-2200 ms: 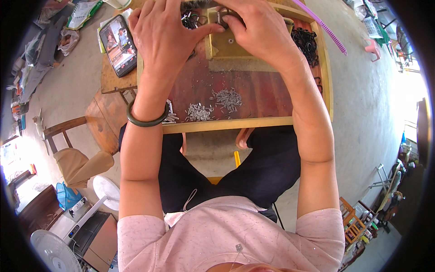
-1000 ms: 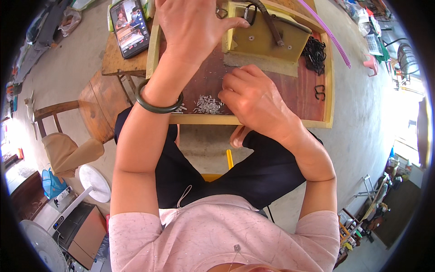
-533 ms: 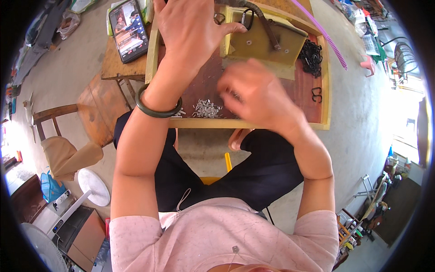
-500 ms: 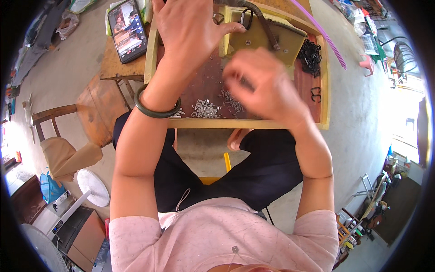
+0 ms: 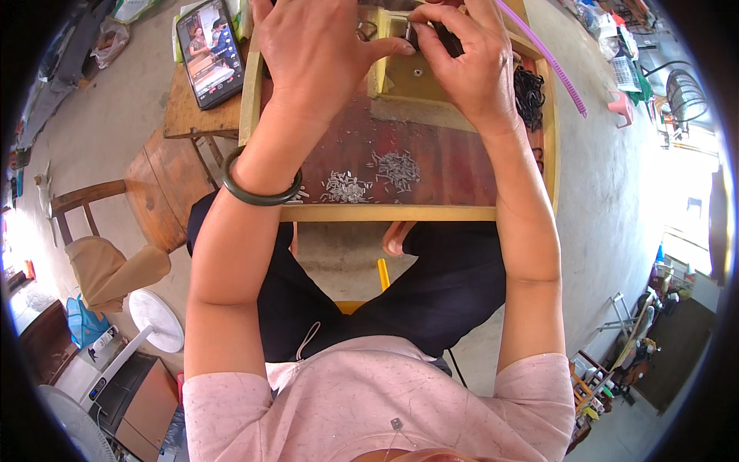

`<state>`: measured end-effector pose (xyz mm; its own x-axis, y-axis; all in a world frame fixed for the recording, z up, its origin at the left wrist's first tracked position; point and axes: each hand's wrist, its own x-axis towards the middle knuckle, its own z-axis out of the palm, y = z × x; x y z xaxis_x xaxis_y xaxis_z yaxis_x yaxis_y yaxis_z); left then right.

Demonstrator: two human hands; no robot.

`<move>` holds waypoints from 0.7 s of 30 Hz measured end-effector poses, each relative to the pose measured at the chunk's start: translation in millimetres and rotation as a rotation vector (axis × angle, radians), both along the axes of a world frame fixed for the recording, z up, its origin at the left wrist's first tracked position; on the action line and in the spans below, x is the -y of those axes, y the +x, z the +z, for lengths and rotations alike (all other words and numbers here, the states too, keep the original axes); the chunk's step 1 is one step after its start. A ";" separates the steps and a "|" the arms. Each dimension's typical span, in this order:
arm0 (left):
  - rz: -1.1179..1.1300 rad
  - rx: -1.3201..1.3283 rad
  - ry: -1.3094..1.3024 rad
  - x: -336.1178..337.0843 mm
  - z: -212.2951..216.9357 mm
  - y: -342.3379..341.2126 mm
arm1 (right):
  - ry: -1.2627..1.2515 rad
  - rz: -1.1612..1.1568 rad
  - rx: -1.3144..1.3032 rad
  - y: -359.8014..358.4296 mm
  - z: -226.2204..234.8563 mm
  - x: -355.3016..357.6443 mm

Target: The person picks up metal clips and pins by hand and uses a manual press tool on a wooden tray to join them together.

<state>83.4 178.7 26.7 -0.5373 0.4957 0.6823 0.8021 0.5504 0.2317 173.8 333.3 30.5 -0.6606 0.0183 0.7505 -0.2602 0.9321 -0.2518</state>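
My left hand (image 5: pixel 312 58) reaches over the tray's far left, thumb stretched out to the right and fingers spread, partly cut off by the top edge. Its thumb tip lies beside a black clip, mostly hidden at the yellow block (image 5: pixel 416 73). Right of it, my right hand (image 5: pixel 473 65) pinches a small silvery metal piece (image 5: pixel 408 32) between thumb and index finger, close to the clip. Nearer me, a pile of bright metal pieces (image 5: pixel 345 188) and a pile of greyer pins (image 5: pixel 397 169) lie on the reddish tray bottom (image 5: pixel 454 165).
A wooden rim (image 5: pixel 385 212) borders the tray. Black clips (image 5: pixel 528 98) lie heaped at its right side. A phone (image 5: pixel 212 54) stands on a wooden bench (image 5: pixel 181 104) at the left. A purple coiled hose (image 5: pixel 545 58) hangs at the upper right.
My right hand has moved up and away from the grey pin pile to the clip at the yellow block. My left hand has stayed nearly in place.
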 end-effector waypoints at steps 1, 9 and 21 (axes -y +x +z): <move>0.001 0.001 0.001 0.6 0.0 -0.4 | -0.004 0.003 0.001 -0.3 0.2 -0.2; -0.002 -0.007 -0.001 0.6 -1.8 -1.3 | -0.016 0.016 0.001 -1.9 -1.8 -1.0; -0.001 0.004 -0.016 0.2 1.4 -0.1 | 0.302 -0.222 -0.081 -0.4 10.2 25.2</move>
